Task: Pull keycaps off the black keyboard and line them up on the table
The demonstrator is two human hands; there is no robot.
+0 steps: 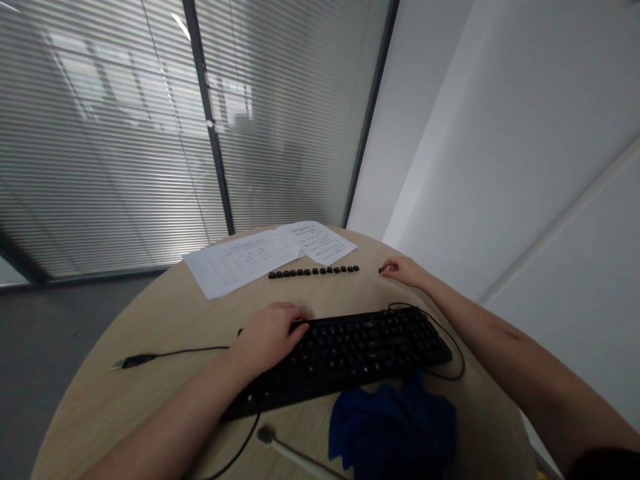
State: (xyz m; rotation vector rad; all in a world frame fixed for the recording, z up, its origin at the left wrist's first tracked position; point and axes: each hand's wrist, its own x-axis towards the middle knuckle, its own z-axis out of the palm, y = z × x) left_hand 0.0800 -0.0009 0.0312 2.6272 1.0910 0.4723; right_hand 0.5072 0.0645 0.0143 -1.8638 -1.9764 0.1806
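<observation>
A small black keycap point(381, 270) is at the far right of the desk point(165, 313), pinched in the fingers of the right hand point(400, 271), a little past the end of a row of matching keycaps point(315, 271). Closer in lies the black keyboard point(360, 343); the left hand point(270, 339) rests over its far edge, though I can't tell whether those fingers grip it. Printed sheets point(250, 259) lie behind the row, a blue cloth point(393, 430) and a brush point(300, 460) on the keyboard's near side, a USB plug point(137, 361) off left.

Slatted blinds point(100, 193) line the glass partition point(218, 160) — grey floor point(55, 340) left, white wall point(520, 133) right.
</observation>
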